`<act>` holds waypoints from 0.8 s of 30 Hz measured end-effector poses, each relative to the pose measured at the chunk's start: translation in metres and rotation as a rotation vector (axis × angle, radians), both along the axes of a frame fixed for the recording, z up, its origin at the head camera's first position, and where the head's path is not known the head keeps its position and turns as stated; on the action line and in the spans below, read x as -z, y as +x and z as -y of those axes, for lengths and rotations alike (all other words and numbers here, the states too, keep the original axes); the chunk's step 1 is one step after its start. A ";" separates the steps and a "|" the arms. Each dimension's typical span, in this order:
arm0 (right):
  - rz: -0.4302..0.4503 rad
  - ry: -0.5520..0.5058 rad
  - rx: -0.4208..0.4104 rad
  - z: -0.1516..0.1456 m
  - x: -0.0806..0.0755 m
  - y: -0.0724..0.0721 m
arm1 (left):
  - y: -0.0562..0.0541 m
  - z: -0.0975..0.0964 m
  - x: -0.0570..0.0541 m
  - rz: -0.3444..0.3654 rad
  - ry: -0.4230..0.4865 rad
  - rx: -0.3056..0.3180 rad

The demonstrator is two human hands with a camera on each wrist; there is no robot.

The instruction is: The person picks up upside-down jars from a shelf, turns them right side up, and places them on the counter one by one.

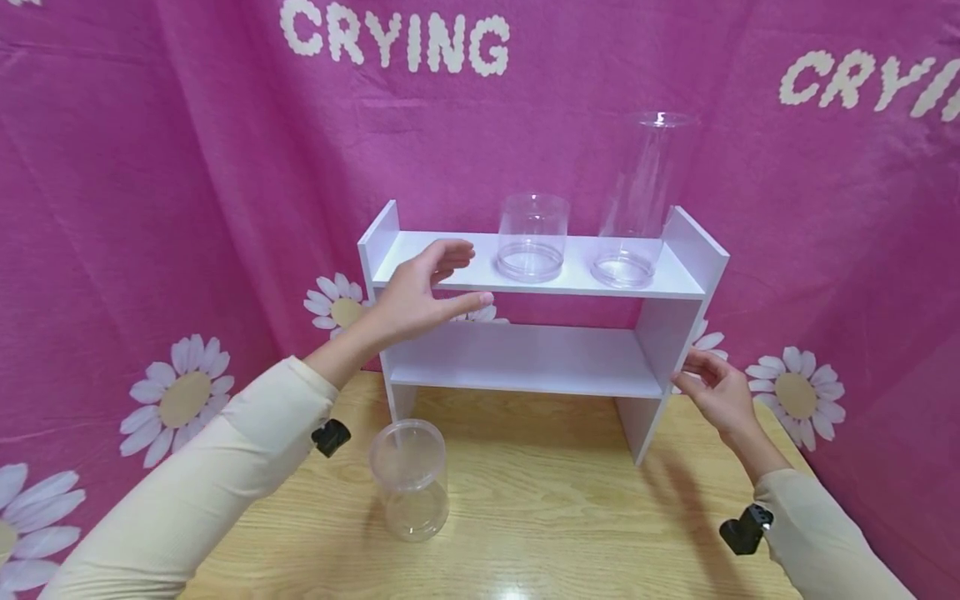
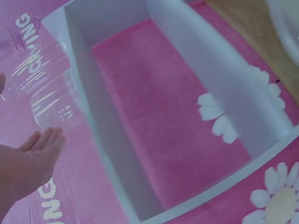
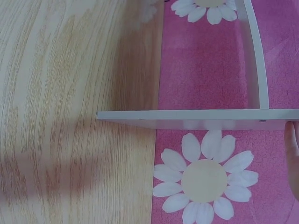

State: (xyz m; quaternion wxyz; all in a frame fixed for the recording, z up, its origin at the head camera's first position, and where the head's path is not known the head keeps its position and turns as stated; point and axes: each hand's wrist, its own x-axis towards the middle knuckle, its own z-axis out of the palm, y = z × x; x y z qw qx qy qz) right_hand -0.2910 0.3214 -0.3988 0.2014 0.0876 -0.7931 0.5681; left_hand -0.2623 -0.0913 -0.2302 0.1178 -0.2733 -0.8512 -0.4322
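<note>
My left hand [image 1: 423,292] is held in front of the left part of the white shelf's top board [image 1: 450,250], thumb and fingers spread apart with nothing between them. Right of it on that board stands a short clear cylinder jar [image 1: 532,237]. A tall clear cylinder [image 1: 637,200] stands beside the shelf's right end. In the left wrist view, the short jar [image 2: 56,105] appears just past the fingertips of the left hand [image 2: 32,161]. My right hand [image 1: 720,396] touches the outer face of the right side panel [image 3: 196,119] with its fingers, gripping nothing.
Another clear jar [image 1: 411,483] stands on the wooden table [image 1: 525,508], in front of the shelf's left leg and below my left forearm. The shelf's lower board [image 1: 525,358] spans between the side panels. A pink cloth [image 1: 247,150] with daisies and lettering hangs behind.
</note>
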 end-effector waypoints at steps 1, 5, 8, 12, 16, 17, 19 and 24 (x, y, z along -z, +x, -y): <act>0.005 0.006 0.003 0.000 0.000 0.000 | -0.002 -0.001 -0.004 0.006 -0.013 -0.020; 0.018 0.009 0.020 0.000 0.001 -0.001 | -0.012 -0.007 -0.016 0.039 -0.043 -0.072; 0.020 -0.018 0.019 -0.001 0.001 -0.002 | -0.019 -0.012 -0.023 0.059 -0.061 -0.100; 0.021 -0.045 0.003 -0.002 0.001 -0.002 | -0.026 -0.021 -0.032 0.085 -0.078 -0.108; 0.021 -0.042 0.001 -0.002 0.000 -0.001 | -0.034 -0.029 -0.043 0.131 -0.095 -0.120; 0.019 -0.040 0.002 -0.002 0.000 -0.001 | -0.036 -0.031 -0.045 0.147 -0.093 -0.125; 0.016 -0.043 0.002 -0.002 0.000 -0.002 | -0.039 -0.035 -0.050 0.180 -0.082 -0.139; 0.019 -0.058 -0.008 0.000 0.002 -0.002 | -0.046 -0.042 -0.061 0.276 -0.061 -0.153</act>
